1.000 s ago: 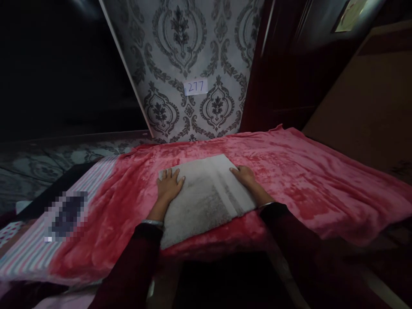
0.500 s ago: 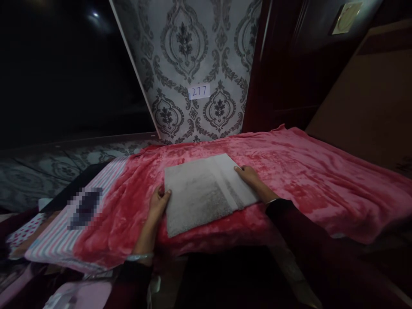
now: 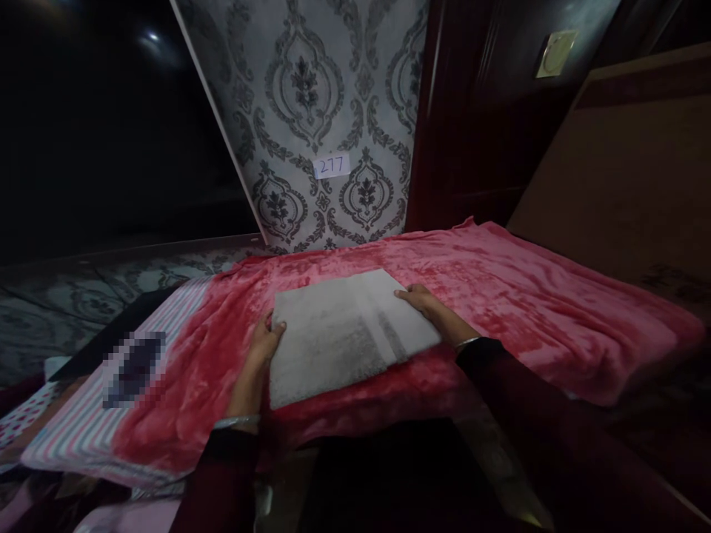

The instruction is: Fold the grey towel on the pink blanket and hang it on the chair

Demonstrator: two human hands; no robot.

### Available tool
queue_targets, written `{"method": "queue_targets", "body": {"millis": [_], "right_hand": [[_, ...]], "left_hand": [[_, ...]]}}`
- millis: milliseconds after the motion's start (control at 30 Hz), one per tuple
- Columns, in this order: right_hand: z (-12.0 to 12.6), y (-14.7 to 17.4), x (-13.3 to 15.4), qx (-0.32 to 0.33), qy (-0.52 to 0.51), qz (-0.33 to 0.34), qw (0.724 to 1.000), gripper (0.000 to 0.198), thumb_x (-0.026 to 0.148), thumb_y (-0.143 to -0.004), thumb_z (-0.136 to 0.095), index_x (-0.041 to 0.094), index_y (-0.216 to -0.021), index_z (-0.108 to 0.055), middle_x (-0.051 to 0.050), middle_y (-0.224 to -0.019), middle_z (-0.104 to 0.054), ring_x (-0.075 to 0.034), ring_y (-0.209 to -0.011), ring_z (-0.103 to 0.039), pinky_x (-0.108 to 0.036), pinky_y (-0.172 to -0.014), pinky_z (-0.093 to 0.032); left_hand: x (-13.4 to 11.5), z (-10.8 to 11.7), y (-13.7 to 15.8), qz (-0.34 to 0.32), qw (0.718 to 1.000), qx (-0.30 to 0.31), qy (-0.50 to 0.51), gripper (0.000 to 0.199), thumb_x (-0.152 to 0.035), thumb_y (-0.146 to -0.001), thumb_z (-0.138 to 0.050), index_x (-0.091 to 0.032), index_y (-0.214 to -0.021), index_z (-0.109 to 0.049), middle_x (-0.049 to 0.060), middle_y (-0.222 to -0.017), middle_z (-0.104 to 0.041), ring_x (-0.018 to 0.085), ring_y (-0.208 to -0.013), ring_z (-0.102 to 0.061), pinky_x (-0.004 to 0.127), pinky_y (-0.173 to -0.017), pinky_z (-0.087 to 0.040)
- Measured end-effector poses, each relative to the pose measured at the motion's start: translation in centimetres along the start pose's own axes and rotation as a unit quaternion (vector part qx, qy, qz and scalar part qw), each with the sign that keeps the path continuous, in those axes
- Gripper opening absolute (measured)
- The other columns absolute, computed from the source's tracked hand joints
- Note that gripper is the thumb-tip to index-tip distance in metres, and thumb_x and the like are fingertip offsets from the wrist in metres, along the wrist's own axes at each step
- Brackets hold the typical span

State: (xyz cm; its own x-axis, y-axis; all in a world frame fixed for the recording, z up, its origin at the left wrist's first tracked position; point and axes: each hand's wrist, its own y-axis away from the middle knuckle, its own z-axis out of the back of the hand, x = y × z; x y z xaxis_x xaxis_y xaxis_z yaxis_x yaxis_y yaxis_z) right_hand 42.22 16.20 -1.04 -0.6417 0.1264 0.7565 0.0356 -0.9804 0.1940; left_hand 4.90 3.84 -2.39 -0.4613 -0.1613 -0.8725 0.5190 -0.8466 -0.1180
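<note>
Patterned wall (image 3: 361, 89) stands behind red blanket (image 3: 511, 303); near the blanket's front edge, left hand (image 3: 263, 345) pinches gray cloth (image 3: 333, 333) by its left side, right hand (image 3: 420, 297) pinches its right.

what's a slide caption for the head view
A person's left grip and right grip hold a rectangular grey cloth by opposite sides over a red plush blanket.

From here I read "277" in blue on a white slip (image 3: 332, 166) on the wallpaper (image 3: 305, 85), at twelve o'clock.
</note>
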Motion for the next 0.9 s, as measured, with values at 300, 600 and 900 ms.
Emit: {"method": "queue_targets", "body": {"millis": [300, 600, 900], "right_hand": [[-0.6, 1.1, -1.2, -0.052, 0.108, 0.051, 0.991, 0.035, 0.026, -0.094, -0.059, 0.014, -0.126, -0.066, -0.014, -0.119, -0.071, -0.027, -0.110, -0.063, -0.033, -0.093, -0.049], [-6.9, 3.5, 4.8, -0.026, 0.315, 0.315, 0.895, 0.059, 0.049, -0.105, -0.039, 0.027, -0.159, -0.038, -0.008, -0.169, -0.027, -0.033, -0.155, -0.019, -0.058, -0.122, -0.019], [-7.4, 2.7, 2.2, -0.016, 0.337, 0.270, 0.902, 0.063, 0.054, -0.106, -0.034, 0.026, -0.162, -0.033, -0.006, -0.170, -0.023, -0.030, -0.157, -0.015, -0.054, -0.124, -0.016]], "left_hand": [[-1.1, 0.5, 0.7, -0.047, 0.983, 0.013, -0.177, 0.066, -0.023, -0.084, -0.058, -0.014, -0.149, -0.047, 0.015, -0.143, -0.061, 0.029, -0.132, -0.058, 0.043, -0.112, -0.047], [-4.8, -4.6, 4.4, -0.191, 0.851, 0.131, -0.471, 0.064, -0.051, -0.101, -0.041, -0.027, -0.160, -0.036, 0.011, -0.170, -0.023, 0.040, -0.157, -0.014, 0.066, -0.123, -0.016], [-4.3, -4.8, 4.9, -0.194, 0.847, 0.134, -0.476, 0.063, -0.049, -0.102, -0.040, -0.026, -0.160, -0.035, 0.011, -0.170, -0.023, 0.039, -0.157, -0.016, 0.065, -0.123, -0.018]]}}
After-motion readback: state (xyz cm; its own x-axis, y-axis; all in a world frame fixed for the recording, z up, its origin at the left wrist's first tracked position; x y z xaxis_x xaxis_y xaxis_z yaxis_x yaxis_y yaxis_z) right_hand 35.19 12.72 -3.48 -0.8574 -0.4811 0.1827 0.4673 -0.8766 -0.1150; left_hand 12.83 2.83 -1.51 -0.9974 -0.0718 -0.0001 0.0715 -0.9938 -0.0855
